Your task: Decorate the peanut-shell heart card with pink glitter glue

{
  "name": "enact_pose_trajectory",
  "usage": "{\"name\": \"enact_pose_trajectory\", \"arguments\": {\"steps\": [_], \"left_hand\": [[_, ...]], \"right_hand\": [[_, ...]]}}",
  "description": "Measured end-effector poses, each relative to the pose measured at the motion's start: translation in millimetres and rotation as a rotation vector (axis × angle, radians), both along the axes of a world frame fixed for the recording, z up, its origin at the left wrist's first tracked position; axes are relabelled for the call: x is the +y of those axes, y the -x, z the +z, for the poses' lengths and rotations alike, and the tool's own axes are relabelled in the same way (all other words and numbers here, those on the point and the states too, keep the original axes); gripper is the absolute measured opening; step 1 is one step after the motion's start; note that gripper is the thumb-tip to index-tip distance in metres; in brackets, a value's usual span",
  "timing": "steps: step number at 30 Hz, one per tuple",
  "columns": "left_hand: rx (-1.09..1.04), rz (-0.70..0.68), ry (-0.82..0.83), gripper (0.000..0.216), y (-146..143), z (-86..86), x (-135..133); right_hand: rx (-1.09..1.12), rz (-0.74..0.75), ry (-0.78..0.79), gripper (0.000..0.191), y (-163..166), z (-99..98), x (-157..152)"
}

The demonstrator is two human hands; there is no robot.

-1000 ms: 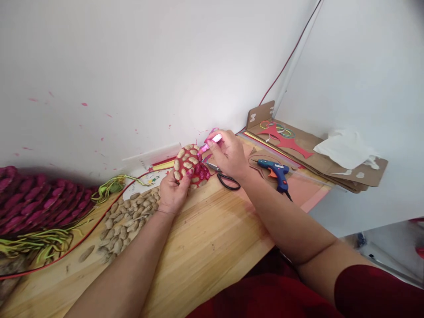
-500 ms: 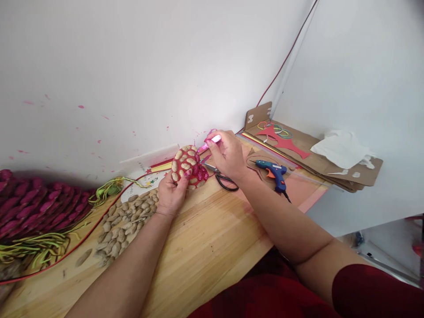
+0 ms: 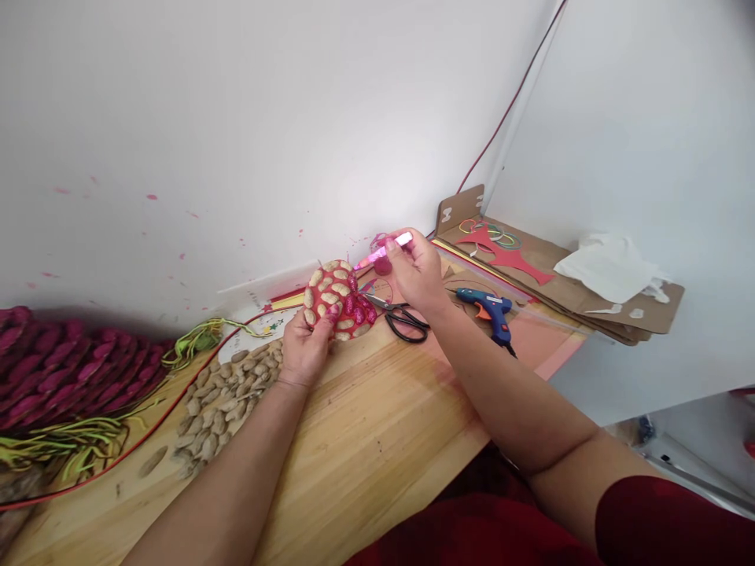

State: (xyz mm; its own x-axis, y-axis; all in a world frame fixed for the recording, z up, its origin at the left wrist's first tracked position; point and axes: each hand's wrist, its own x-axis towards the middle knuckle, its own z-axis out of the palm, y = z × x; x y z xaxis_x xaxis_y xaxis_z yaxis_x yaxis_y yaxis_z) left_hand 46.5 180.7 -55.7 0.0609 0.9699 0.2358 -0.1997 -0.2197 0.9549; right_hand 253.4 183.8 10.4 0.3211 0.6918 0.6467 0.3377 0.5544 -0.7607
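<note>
My left hand (image 3: 307, 346) grips a round red piece covered with peanuts (image 3: 329, 289) by its lower left edge, thumb on top. Most of its peanuts are plain tan; several on the right side are painted shiny pink. In my closed right hand (image 3: 413, 271) is a white pen-shaped tool (image 3: 377, 255), pink toward its tip, which is at the upper right edge of the piece. Whether the tip touches a peanut I cannot tell. Black-handled scissors (image 3: 406, 322) lie beneath my right wrist. Behind the tool, a small pink container (image 3: 382, 265) is partly hidden.
Loose peanuts (image 3: 230, 401) lie left of my left forearm. Pink-painted pieces (image 3: 71, 362) with green yarn (image 3: 197, 338) are stacked farther left, near a red cord (image 3: 159, 417). To the right are a blue glue gun (image 3: 492, 310), cardboard (image 3: 531, 251) and white cloth (image 3: 607, 267). Walls stand behind.
My right hand has drawn slightly up and right with the pen-shaped tool, uncovering more of the scissors and the pink container. My left hand still holds the peanut-covered piece.
</note>
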Motion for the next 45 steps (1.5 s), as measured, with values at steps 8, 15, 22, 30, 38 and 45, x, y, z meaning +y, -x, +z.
{"name": "enact_pose_trajectory", "arguments": {"steps": [8,15,22,30,38,45], "left_hand": [[-0.218,-0.03,0.11,0.046,-3.7,7.7,-3.5],[-0.362,-0.01,0.127,0.046,-3.2,5.4,2.0],[-0.336,-0.044,0.152,0.049,0.6,2.0,4.7],[-0.383,-0.068,0.197,0.051,2.8,1.1,6.2],[-0.394,-0.029,0.2,0.045,1.3,2.9,6.6],[-0.403,-0.036,0.197,0.048,-0.2,6.7,4.3]], "right_hand": [[0.067,0.068,0.048,0.034,0.9,-1.5,3.6],[0.067,0.12,0.049,0.04,3.4,-3.4,5.1],[0.085,0.107,0.051,0.041,1.5,-0.6,4.1],[0.089,0.159,0.052,0.043,0.6,1.3,4.0],[0.084,0.18,0.053,0.044,-0.3,1.4,3.7],[0.113,0.181,0.067,0.046,-1.6,3.6,2.4]]}}
